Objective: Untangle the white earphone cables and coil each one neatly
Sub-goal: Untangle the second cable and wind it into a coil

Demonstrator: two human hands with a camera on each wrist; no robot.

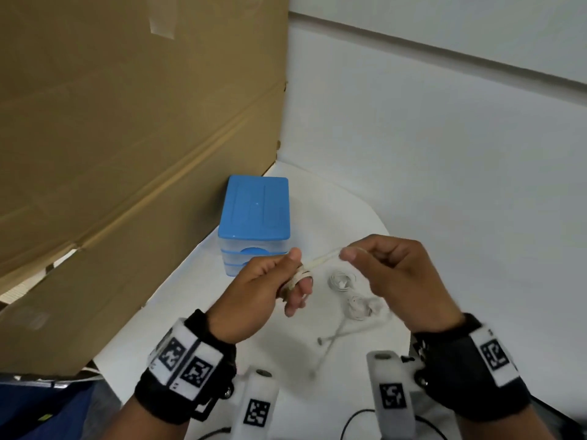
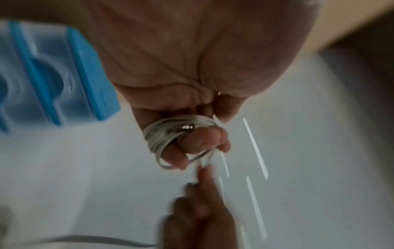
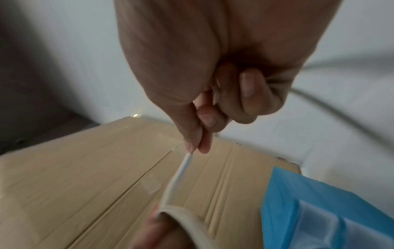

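Observation:
A white earphone cable [image 1: 320,260] stretches taut between my two hands above the table. Several turns of it are wound round the fingers of my left hand [image 1: 286,277], with its metal plug [image 2: 185,127] lying across the coil [image 2: 157,134]. My right hand [image 1: 352,254] pinches the free end of the cable [image 3: 181,170] between thumb and forefinger, a little to the right of the left hand. Two coiled white earphones lie on the table below the hands, one [image 1: 341,280] farther and one [image 1: 360,306] nearer, with straight cable ends [image 1: 333,339] trailing toward me.
A blue-lidded plastic drawer box [image 1: 254,222] stands just behind the left hand. A big cardboard sheet [image 1: 127,154] leans along the left side. The white table [image 1: 222,312] ends at a white wall on the right. Black cables [image 1: 359,417] lie near the front edge.

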